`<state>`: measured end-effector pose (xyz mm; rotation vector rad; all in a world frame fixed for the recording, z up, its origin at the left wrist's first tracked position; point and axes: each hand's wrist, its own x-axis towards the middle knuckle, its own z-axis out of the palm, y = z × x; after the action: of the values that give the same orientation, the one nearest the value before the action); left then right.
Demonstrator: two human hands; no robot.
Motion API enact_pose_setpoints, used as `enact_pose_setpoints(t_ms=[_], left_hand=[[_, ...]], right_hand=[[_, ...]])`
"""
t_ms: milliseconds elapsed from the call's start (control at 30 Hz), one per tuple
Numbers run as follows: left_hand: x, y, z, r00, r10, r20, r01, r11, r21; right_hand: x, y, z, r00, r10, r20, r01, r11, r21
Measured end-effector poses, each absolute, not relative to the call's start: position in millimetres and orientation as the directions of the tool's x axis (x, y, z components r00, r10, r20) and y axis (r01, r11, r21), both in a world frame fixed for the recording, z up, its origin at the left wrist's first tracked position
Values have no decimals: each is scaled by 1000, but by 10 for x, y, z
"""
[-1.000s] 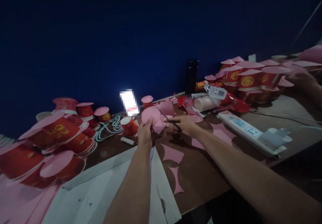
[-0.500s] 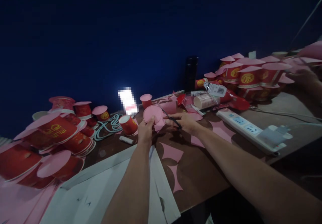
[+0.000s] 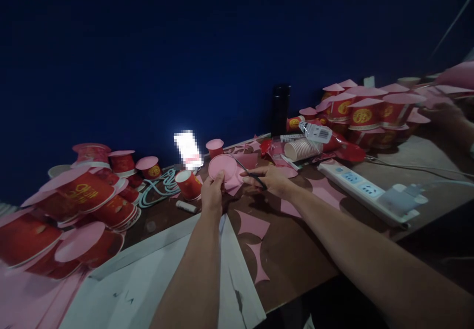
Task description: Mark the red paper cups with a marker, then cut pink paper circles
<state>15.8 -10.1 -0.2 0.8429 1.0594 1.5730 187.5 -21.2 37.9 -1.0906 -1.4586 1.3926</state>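
Observation:
My left hand [image 3: 212, 194] pinches a pink paper disc [image 3: 222, 167] by its lower edge, held upright above the brown table [image 3: 296, 245]. My right hand [image 3: 272, 180] grips black scissors [image 3: 251, 172], whose blades reach up to the right edge of the disc. Pink paper offcuts [image 3: 253, 225] lie on the table below my hands. A small red paper cup [image 3: 188, 184] stands just left of my left hand.
Heaps of red cups with pink lids [image 3: 85, 196] fill the left; more stand at the back right [image 3: 365, 114]. A white power strip [image 3: 366, 191] lies at right, a lit phone [image 3: 188, 148], a dark flask [image 3: 280, 108], white paper sheets [image 3: 155, 279] near me. Another person's hand [image 3: 450, 117] at far right.
The pink disc has turned slightly in my left hand while the scissors stay at its edge. Both hands keep nearly the same place.

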Motion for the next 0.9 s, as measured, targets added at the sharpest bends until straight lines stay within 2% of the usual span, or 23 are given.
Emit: enact_pose_setpoints(t_ms=[600,800,900], left_hand=[[115,-80,-15,-362,932,22,-234,-114,966],[100,-57,-32,-393,919,7,-244,-111,963],[104,-61,-18,-390,921,-5,-277,-112,954]], right_hand=[[1863,-223,392,-270,963,0,109,30,-994],[1878,-182,302,-316,949,19,90,50,-995],[1871,-161,264,-268,963,33,108,64,-992]])
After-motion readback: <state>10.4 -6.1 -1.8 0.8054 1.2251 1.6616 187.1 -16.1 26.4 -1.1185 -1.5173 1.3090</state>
